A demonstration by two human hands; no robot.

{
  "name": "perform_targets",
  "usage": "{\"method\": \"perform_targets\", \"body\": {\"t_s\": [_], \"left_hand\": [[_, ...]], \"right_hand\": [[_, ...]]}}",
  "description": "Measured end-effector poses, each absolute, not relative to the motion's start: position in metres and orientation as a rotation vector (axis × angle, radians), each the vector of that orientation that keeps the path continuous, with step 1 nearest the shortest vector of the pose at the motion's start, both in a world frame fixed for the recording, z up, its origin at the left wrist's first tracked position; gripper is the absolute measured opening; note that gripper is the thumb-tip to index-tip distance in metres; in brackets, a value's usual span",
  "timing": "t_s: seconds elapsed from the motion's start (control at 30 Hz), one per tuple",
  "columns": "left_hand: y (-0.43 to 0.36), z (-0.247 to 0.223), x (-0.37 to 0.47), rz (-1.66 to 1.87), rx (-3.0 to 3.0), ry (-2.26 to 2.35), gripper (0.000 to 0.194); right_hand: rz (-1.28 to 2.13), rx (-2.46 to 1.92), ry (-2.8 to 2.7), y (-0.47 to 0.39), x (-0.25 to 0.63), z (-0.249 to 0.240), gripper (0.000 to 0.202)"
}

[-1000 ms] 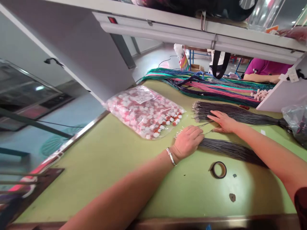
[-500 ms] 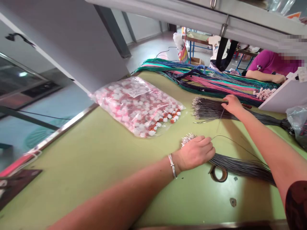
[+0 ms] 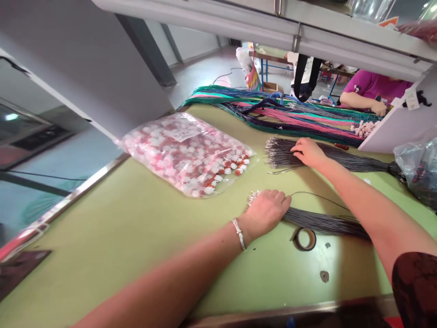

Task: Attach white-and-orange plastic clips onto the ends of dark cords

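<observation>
My left hand [image 3: 268, 210] is closed around the near bundle of grey wires [image 3: 322, 222], close to its silvery crimped ends [image 3: 253, 197]. One loose wire arcs up and right from beside its fingers. Farther back, my right hand [image 3: 309, 153] rests on a second bundle of grey wires [image 3: 357, 159], its fingertips bent and pinched at the wires near their metal ends; exactly how many wires they hold is hidden. A roll of dark tape [image 3: 312, 241] lies on the green table [image 3: 143, 241], just below the near bundle.
A clear bag [image 3: 184, 155] of white and orange-brown connectors lies left of the bundles. Long coloured wires [image 3: 273, 114] stretch along the back, with pink connectors [image 3: 365, 128] at their right end. Another person [image 3: 367, 93] sits beyond. A shelf beam [image 3: 239, 29] crosses overhead.
My right hand has shifted from the middle of the far bundle towards its metal ends, and the wire hanging from it no longer shows. My left hand keeps its grip. The view has shifted slightly.
</observation>
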State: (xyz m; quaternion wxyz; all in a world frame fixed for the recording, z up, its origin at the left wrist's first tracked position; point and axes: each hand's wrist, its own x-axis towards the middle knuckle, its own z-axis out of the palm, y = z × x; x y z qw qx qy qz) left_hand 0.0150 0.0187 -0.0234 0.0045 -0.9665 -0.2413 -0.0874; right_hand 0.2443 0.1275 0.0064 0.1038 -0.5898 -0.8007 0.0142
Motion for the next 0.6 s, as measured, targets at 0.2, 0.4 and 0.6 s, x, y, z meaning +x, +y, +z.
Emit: {"method": "perform_targets", "body": {"t_s": [0.2, 0.4, 0.6], "left_hand": [[0.019, -0.016, 0.016, -0.083, -3.078, -1.085, 0.017], [0.048, -0.017, 0.034, -0.269, -3.126, -1.530, 0.015], [0.072, -0.012, 0.082, -0.335, -3.374, -1.518, 0.030]], "right_hand": [[0.270, -1.723, -2.496, 0.046, 0.256, 0.030, 0.051], [0.301, -1.965, -2.531, -0.079, 0.297, 0.038, 0.067], [-0.037, -2.176, -2.230, -0.057, 0.349, -0.019, 0.052]]}}
